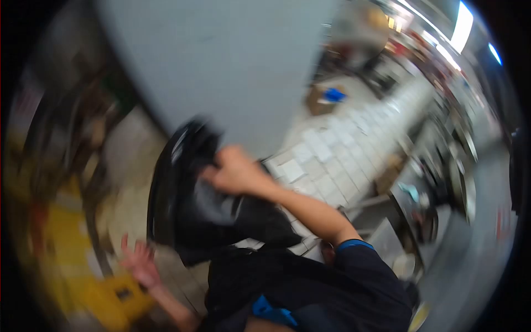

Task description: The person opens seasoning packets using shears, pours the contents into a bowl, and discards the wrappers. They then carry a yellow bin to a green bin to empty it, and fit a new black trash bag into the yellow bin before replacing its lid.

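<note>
My right hand (238, 170) is closed on the upper part of a black plastic bag (191, 207), in front of my body. The bag is glossy and crumpled, with a curved edge on its left side. Motion blur hides whether a bin or anything else is inside it. Lower left, my left hand (141, 263) is held away from the bag, fingers spread, with nothing in it. A yellow container (119, 296) is close below that hand.
Ahead stands a large pale grey panel (221, 61). White floor tiles (326, 160) run to the upper right, past a cardboard box (319, 100) with something blue on it. Metal counters (406, 205) with blurred items line the right side. Yellow things (66, 232) are at the left.
</note>
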Motion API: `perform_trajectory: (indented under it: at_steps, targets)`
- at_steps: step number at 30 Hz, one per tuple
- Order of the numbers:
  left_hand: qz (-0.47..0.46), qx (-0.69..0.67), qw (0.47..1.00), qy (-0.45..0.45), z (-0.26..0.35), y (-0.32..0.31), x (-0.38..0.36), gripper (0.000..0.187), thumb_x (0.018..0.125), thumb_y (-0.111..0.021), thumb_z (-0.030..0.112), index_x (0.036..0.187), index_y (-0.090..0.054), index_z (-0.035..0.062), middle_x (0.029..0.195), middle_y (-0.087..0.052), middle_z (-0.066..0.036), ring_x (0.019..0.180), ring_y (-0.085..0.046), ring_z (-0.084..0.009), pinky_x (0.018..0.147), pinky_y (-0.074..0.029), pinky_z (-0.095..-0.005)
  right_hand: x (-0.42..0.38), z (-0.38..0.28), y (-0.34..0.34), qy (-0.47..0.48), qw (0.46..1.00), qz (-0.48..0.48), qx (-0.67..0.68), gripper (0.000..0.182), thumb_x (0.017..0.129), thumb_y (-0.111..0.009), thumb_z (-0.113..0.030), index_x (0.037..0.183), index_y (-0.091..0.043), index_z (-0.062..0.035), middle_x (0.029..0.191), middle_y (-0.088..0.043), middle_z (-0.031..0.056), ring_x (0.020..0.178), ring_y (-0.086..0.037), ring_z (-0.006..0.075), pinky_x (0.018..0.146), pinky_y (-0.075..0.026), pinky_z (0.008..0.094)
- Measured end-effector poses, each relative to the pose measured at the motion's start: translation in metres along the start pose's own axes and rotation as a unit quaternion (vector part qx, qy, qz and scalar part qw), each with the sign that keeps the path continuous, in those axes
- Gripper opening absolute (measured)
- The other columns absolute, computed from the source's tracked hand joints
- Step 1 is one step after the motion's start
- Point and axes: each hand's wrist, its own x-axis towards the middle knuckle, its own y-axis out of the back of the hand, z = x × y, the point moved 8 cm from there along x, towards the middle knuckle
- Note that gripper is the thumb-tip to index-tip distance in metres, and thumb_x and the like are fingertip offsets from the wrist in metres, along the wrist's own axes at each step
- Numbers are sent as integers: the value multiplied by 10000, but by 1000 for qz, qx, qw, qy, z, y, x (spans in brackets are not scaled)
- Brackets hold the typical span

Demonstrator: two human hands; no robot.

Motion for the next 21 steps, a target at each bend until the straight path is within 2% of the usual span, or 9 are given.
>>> perform_trajectory:
  at_steps: [2,3,6,9,10,12,15,17,21]
  targets:
    - [96,399,912,24,-5,-5,-20,1092,724,-776,539,1478,-209,-12,1377,-467,-239,1260,-481,-328,1079,-358,-428,37,-45,-21,-37,999,-1,27,543,841,-667,-470,817,-674,73,741,-671,219,706,-673,328,661,-508,407]
    - [30,609,791,49,-27,11,-45,1114,625,-876,436,1462,-283,1,1426,-419,-243,1264,-470,-356,1062,-377,-429,50,-62,-58,-47,981,-55,182,492,875,-641,-451,868,-690,39,756,-692,164,724,-680,287,675,-500,390]
    - [148,556,754,318,-47,111,-66,364,772,-758,132,1072,-630,-29,891,-692,-104,770,-651,-195,710,-501,-324,103,-109,-144,-14,970,-100,220,540,920,-576,-464,1030,-676,55,978,-699,134,931,-646,200,874,-461,316]
    - [457,311,834,11,56,196,-118,297,790,-600,-10,1085,-633,-8,873,-669,-37,743,-603,-119,708,-503,-280,154,-149,-204,-44,898,-175,402,444,939,-560,-356,1123,-655,38,1047,-681,87,922,-634,158,894,-461,261]
    - [534,275,797,-56,106,208,-146,309,804,-598,15,1112,-629,11,894,-669,-48,773,-612,-109,715,-512,-268,176,-153,-214,-36,891,-175,417,380,925,-570,-302,1105,-657,21,1029,-685,92,904,-648,172,858,-491,268]
    - [470,132,848,-208,162,241,-212,319,888,-539,144,1182,-583,28,1069,-654,-75,937,-642,-169,851,-524,-353,187,-172,-241,-58,817,-245,519,333,919,-557,-245,1095,-638,26,1015,-692,115,876,-667,209,804,-533,296]
    - [527,-85,825,-185,147,282,-277,412,966,-414,285,1271,-536,37,1226,-602,-94,1118,-583,-221,1002,-449,-411,222,-199,-304,-81,771,-296,558,295,918,-561,-201,1089,-629,29,995,-698,130,827,-679,231,768,-555,316]
    - [693,-79,708,-108,95,294,-305,539,1002,-315,391,1407,-433,55,1384,-506,-116,1265,-482,-285,1095,-361,-393,241,-220,-347,-98,811,-265,512,260,924,-557,-181,1064,-636,23,992,-700,136,803,-681,240,757,-562,319]
    - [654,-4,656,-377,148,302,-317,617,980,-407,464,1397,-426,9,1418,-466,-129,1316,-424,-262,1116,-329,-390,307,-247,-429,-104,839,-340,412,322,964,-479,-213,1145,-612,19,973,-699,122,807,-678,219,765,-562,334]
